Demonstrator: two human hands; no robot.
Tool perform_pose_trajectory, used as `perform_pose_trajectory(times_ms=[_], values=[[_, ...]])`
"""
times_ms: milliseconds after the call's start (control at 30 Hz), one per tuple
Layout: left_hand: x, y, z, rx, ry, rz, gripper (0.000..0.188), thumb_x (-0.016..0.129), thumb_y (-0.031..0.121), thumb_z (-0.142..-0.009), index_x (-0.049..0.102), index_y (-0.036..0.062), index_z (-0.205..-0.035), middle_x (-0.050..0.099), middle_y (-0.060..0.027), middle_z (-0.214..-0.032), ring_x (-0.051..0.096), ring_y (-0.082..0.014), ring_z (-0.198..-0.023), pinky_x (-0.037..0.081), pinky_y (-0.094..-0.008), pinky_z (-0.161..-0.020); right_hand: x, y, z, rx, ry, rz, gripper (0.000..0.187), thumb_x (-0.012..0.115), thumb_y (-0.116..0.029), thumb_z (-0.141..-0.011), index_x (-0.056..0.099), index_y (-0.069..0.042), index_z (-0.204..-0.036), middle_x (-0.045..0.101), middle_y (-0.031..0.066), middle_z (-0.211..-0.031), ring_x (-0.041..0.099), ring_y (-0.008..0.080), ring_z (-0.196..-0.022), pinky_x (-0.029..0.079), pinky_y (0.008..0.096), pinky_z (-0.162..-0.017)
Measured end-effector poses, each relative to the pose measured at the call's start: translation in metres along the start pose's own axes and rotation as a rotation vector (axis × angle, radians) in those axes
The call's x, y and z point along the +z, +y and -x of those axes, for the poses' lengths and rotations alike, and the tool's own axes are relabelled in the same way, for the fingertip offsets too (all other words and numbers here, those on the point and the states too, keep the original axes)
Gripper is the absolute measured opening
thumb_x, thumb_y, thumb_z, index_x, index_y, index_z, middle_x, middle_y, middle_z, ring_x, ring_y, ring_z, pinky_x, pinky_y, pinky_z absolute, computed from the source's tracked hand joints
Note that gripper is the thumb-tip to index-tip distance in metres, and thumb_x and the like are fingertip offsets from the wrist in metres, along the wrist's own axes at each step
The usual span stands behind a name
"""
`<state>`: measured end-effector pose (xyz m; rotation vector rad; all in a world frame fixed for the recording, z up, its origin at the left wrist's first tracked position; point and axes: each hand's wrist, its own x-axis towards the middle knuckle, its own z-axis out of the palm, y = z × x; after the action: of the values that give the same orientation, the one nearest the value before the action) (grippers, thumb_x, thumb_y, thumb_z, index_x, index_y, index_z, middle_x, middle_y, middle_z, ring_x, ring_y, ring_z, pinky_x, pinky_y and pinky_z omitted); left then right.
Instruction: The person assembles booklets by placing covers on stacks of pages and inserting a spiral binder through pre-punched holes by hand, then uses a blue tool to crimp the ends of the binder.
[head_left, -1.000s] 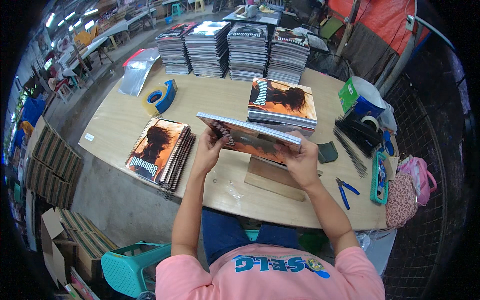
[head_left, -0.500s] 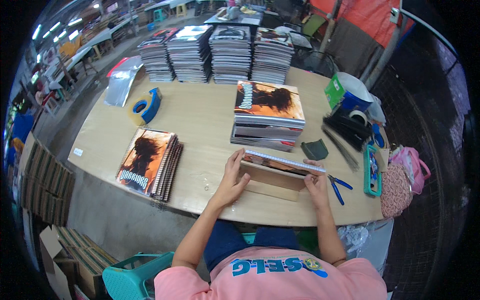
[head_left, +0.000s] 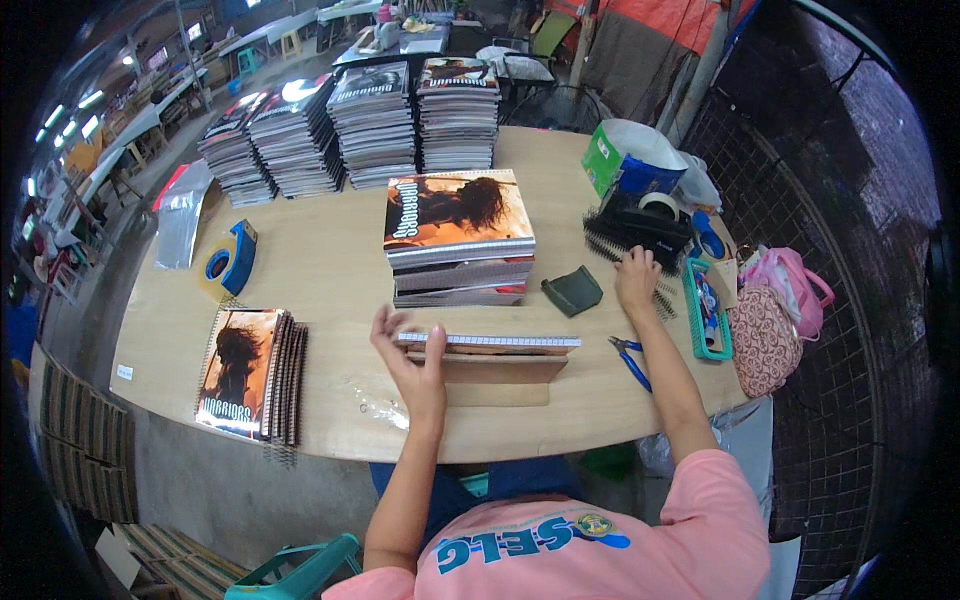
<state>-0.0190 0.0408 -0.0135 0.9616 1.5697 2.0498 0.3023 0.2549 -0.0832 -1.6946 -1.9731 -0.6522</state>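
There, your left hand (head_left: 412, 370) was spread loosely around the left end of the notebook (head_left: 500, 342), upright at the wooden stand (head_left: 500, 371); your right hand (head_left: 638, 281) touched black coils (head_left: 664, 300), grip unclear!

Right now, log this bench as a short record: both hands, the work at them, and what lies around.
left hand: at the left end of the book, grip unclear
right hand: at the black wire coils, grip unclear
book pose: upright, white edge up, along the wooden stand
beside right forearm: blue-handled pliers
table's left: spiral-bound notebooks
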Motion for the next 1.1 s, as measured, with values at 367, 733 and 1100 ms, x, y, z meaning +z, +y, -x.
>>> perform_pose_trajectory(times_ms=[367, 733, 1100], values=[[0.042, 0.048, 0.02, 0.78, -0.78, -0.626, 0.032, 0.066, 0.014, -0.077, 0.066, 0.0126, -0.109, 0.063, -0.004, -0.093, 0.06, -0.0235, -0.088, 0.043, -0.0393, -0.086, -0.122, -0.006, 0.006, -0.067, -0.15, -0.867, 0.031, 0.053, 0.004, -0.083, 0.066, -0.004, -0.11, 0.059, 0.0144, -0.086, 0.06, 0.0265, -0.077, 0.047, 0.0326, -0.07], [0.05, 0.046, 0.016, 0.813, -0.743, -0.564, 0.02, 0.066, 0.012, -0.077, 0.067, 0.0106, -0.097, 0.062, -0.0032, -0.081, 0.06, -0.0223, -0.075, 0.044, -0.0359, -0.068, -0.175, -0.072, 0.046, -0.177, -0.223, -1.208, 0.021, 0.068, 0.002, -0.076, 0.072, -0.003, -0.096, 0.065, 0.0108, -0.084, 0.061, 0.0191, -0.077, 0.049, 0.0286, -0.068], [0.051, 0.045, 0.014, 0.809, -0.729, -0.564, 0.017, 0.066, 0.012, -0.078, 0.067, 0.0108, -0.095, 0.062, -0.0036, -0.08, 0.06, -0.0221, -0.076, 0.043, -0.0356, -0.068, -0.167, -0.075, 0.051, -0.095, -0.329, -1.521, 0.016, 0.067, 0.004, -0.077, 0.067, 0.001, -0.093, 0.063, 0.0097, -0.094, 0.059, 0.0186, -0.088, 0.047, 0.0284, -0.08]])
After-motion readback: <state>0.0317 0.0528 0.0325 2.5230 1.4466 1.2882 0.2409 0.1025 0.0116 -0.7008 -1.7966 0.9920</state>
